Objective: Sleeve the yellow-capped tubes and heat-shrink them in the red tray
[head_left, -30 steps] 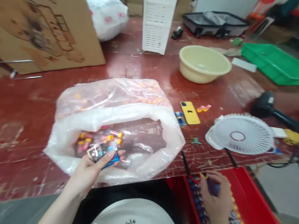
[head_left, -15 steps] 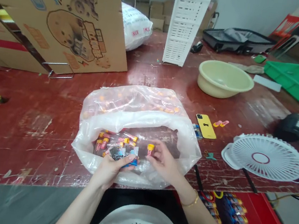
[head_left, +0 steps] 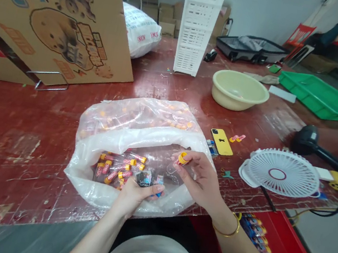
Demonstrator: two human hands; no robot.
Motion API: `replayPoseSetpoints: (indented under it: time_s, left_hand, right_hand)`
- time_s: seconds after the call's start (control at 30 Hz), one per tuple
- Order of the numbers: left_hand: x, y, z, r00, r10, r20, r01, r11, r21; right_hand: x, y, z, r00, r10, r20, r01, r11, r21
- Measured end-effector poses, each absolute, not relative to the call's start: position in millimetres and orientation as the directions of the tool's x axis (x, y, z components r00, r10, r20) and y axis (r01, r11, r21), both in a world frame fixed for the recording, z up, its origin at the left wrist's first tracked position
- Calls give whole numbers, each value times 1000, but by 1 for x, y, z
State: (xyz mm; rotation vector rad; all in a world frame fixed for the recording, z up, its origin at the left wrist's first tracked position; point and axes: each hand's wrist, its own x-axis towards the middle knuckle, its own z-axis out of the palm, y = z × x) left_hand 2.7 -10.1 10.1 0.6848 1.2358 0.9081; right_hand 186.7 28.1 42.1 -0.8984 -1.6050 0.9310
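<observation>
We see the right hand (head_left: 200, 181) pinching a yellow-capped tube (head_left: 182, 158) at its fingertips over the right part of the open plastic bag (head_left: 161, 132); the left hand (head_left: 135, 193) clasps small printed packets (head_left: 146, 179) beside the loose tubes (head_left: 111, 176). We judge that so slight a pinch could drop the tube, and a slackened left thumb could spill packets among the loose ones.

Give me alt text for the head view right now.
A left hand holding small packets and a right hand holding a yellow-capped tube, over an open plastic bag of similar tubes on a red table.
</observation>
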Motion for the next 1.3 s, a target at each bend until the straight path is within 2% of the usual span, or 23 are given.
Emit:
replayPoseSetpoints:
  time_s: [0.13, 0.27, 0.43, 0.5, 0.6, 0.7, 0.77, 0.83, 0.97, 1.03, 1.13, 1.3]
  left_hand:
    - [1, -9, 8, 93, 898, -430, -157, 439, 885]
    - [1, -10, 9, 66, 898, -434, -131, 439, 889]
    - [1, -11, 7, 70, 901, -428, -88, 433, 897]
    - [1, -11, 5, 74, 898, -433, -99, 439, 893]
    - [1, -11, 4, 72, 889, -452, -105, 458, 883]
    - [3, -12, 6, 91, 880, -466, -124, 474, 872]
    - [5, -12, 7, 113, 862, -494, -203, 506, 838]
    - [9, -11, 9, 132, 837, -531, -309, 543, 780]
    - [22, -6, 14, 161, 804, -572, -439, 577, 688]
    - [26, -3, 16, 174, 796, -580, -460, 586, 667]
    - [28, -2, 18, 201, 810, -550, -447, 576, 684]
    - [23, -6, 15, 257, 835, -487, -359, 550, 754]
  right_hand:
    - [184, 33, 43, -281, 855, 435, 127, 482, -867]
    - [181, 38, 41, -348, 828, 439, 174, 517, -838]
    - [184, 42, 40, -236, 855, 462, 219, 510, -832]
    - [185, 42, 41, -271, 861, 431, 229, 493, -840]
    - [184, 43, 38, -333, 892, 308, 155, 373, -915]
    - [183, 47, 28, -352, 929, 114, -2, 121, -993]
    - [182, 46, 20, -384, 923, 3, -59, -21, -998]
    - [181, 39, 13, -414, 909, -49, -55, -78, -995]
    - [175, 11, 5, -472, 881, 19, 6, 24, -1000]
    - [171, -2, 2, -441, 896, 44, 94, 95, -991]
    - [169, -9, -3, -317, 945, 77, 235, 157, -959]
    - [171, -7, -5, -240, 960, 147, 234, 204, -951]
